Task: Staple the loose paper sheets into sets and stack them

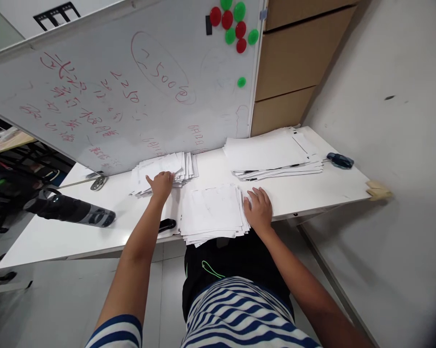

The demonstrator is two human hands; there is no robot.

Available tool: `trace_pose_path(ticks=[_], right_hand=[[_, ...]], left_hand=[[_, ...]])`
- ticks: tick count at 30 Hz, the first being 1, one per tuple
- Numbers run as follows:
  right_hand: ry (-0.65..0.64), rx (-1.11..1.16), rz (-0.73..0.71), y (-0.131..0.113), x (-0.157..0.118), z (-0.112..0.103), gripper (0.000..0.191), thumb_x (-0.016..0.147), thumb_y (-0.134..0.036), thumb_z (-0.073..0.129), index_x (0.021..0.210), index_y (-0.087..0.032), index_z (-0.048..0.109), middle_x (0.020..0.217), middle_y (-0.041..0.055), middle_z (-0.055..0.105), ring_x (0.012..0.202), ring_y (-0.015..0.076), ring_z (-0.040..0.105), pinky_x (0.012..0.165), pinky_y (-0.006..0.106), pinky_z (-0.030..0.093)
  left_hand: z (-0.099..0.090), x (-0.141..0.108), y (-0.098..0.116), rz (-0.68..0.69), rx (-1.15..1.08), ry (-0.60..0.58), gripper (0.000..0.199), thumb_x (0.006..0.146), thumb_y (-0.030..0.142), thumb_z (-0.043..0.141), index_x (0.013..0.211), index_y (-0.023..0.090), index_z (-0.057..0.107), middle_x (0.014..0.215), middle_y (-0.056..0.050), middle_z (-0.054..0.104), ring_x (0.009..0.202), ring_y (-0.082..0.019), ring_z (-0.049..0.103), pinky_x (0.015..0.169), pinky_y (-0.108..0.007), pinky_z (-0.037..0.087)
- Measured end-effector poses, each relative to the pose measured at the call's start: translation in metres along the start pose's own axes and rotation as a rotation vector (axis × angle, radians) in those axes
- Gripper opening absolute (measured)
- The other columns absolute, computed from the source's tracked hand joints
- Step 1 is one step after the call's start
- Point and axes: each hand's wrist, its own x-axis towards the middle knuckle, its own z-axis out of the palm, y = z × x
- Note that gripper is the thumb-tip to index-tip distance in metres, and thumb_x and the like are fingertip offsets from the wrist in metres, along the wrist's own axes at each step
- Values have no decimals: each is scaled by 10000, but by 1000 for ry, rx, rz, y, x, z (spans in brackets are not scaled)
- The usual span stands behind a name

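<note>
My left hand (162, 186) rests on the left paper stack (154, 169), thumb spread away from the other fingers. That stack is uneven, with its sheets fanned out at the right side. In front of my body lies the middle paper stack (214, 212), its near edge reaching the table's front edge. My right hand (258, 209) lies at the right side of this middle stack, with fingers apart and slightly bent, holding nothing I can see. Behind it is a larger stack of white sheets (268, 152), with loose edges and dark marks along its front.
The white table (304, 193) also bears a dark bottle (76, 211) on its side, a small grey oval object (99, 182), a black elongated object (167, 224) and a dark blue object (340, 160). A whiteboard (189, 53) and cardboard boxes (290, 58) stand behind.
</note>
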Motion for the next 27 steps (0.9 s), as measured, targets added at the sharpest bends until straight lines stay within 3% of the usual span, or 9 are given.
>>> trace_pose_path(ticks=[2, 4, 7, 10, 15, 18, 21, 25, 27], right_hand=[[-7, 1, -1, 1, 0, 1, 300, 948, -287, 499, 1138, -133, 674, 1273, 154, 651, 1320, 311, 477, 1084, 483, 420], [-15, 5, 3, 1, 0, 1, 302, 949, -282, 493, 1144, -136, 671, 1280, 153, 646, 1325, 307, 470, 1091, 481, 413], [-20, 7, 11, 1, 1, 0, 307, 954, -287, 473, 1152, -157, 670, 1278, 143, 645, 1326, 305, 468, 1085, 486, 413], [-22, 11, 12, 0, 1, -1, 316, 957, -297, 459, 1155, -170, 671, 1273, 139, 649, 1321, 305, 473, 1076, 495, 416], [-11, 12, 4, 0, 0, -2, 311, 957, -301, 463, 1135, -164, 679, 1259, 139, 657, 1309, 306, 486, 1072, 486, 420], [-12, 25, 9, 1, 1, 0, 306, 956, -299, 470, 1123, -154, 681, 1257, 146, 658, 1309, 309, 490, 1081, 492, 417], [-6, 96, 18, 1, 2, -3, 300, 947, -323, 489, 1098, -158, 688, 1241, 145, 667, 1300, 307, 502, 1083, 502, 418], [33, 386, 53, -12, 0, -27, 323, 944, -415, 490, 1067, -198, 696, 1191, 121, 694, 1271, 295, 534, 1093, 521, 412], [-10, 607, 182, -27, -6, -48, 361, 948, -467, 492, 1128, -216, 677, 1257, 120, 664, 1284, 291, 527, 1104, 515, 405]], left_hand=[[4, -1, 5, 74, 80, 17, 407, 957, 261, 302, 1117, 189, 669, 1141, -138, 687, 1024, -291, 638, 1137, -628, 69], [7, 1, 8, 80, 109, 17, 398, 918, 192, 318, 1136, 162, 650, 1125, -144, 694, 996, -276, 653, 1147, -582, 106], [3, 8, 7, -35, 35, 39, 390, 905, 206, 341, 1156, 161, 637, 1084, -136, 711, 959, -264, 667, 1117, -523, 237], [-9, 11, -1, -205, -150, 106, 353, 920, 305, 379, 1142, 202, 634, 1070, -105, 722, 999, -262, 657, 989, -431, 406], [-35, -3, -25, -367, -526, 289, 274, 865, 425, 522, 984, 201, 627, 991, -64, 718, 887, -189, 658, 839, -313, 494], [-46, -23, -31, -383, -775, 340, 300, 800, 464, 608, 909, 185, 592, 877, -44, 686, 757, -152, 631, 703, -266, 508], [-59, -53, -23, -362, -980, 391, 332, 754, 484, 663, 865, 185, 568, 784, -8, 641, 668, -125, 589, 624, -245, 492], [-78, -106, 14, -291, -1097, 440, 336, 743, 483, 704, 850, 187, 587, 777, -2, 639, 700, -133, 599, 637, -250, 497], [-82, -137, 39, -231, -1074, 407, 301, 774, 475, 694, 840, 199, 594, 766, 0, 644, 702, -142, 605, 637, -258, 491]])
